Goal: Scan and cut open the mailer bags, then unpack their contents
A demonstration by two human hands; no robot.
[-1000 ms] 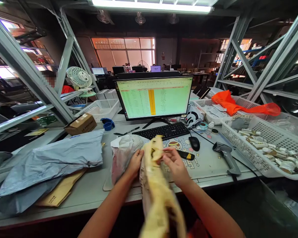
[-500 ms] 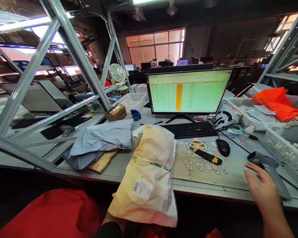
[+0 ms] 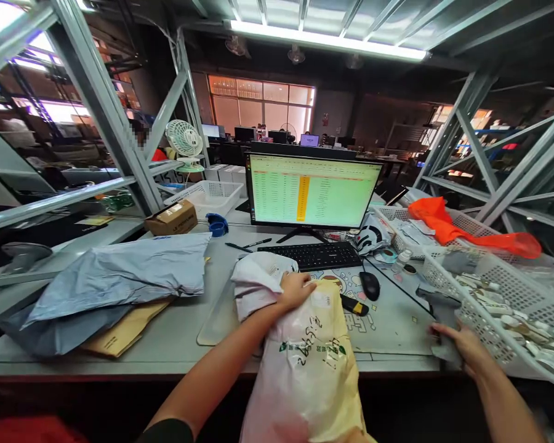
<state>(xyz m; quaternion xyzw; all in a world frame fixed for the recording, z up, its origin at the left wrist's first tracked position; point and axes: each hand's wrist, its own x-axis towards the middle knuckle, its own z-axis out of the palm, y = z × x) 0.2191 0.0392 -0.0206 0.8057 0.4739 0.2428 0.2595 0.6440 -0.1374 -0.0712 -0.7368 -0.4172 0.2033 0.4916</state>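
A white-and-yellow plastic mailing bag (image 3: pixel 311 369) hangs over the table's front edge in front of me, with handwritten numbers and green print on the side facing up. My left hand (image 3: pixel 297 290) grips its upper end, fingers bent over the plastic. Crumpled white plastic (image 3: pixel 256 280) bulges out left of that hand; whether it belongs to the same bag I cannot tell. At the right, my right hand (image 3: pixel 466 347) is closed around the handle of a grey barcode scanner (image 3: pixel 443 307), slightly blurred. Partly behind the bag lies a black-and-yellow utility knife (image 3: pixel 354 305).
A monitor (image 3: pixel 314 191), keyboard (image 3: pixel 311 255) and mouse (image 3: pixel 370 286) stand behind the bag. Grey mailing bags (image 3: pixel 124 271) and a small carton (image 3: pixel 172 217) lie left. White baskets (image 3: pixel 471 295) with small items line the right. Metal frame posts (image 3: pixel 96 104) rise at both sides.
The bag has been turned over, its barcode label no longer showing, and my left hand has come on top of it. My right hand has taken hold of the scanner. The view has shifted right.
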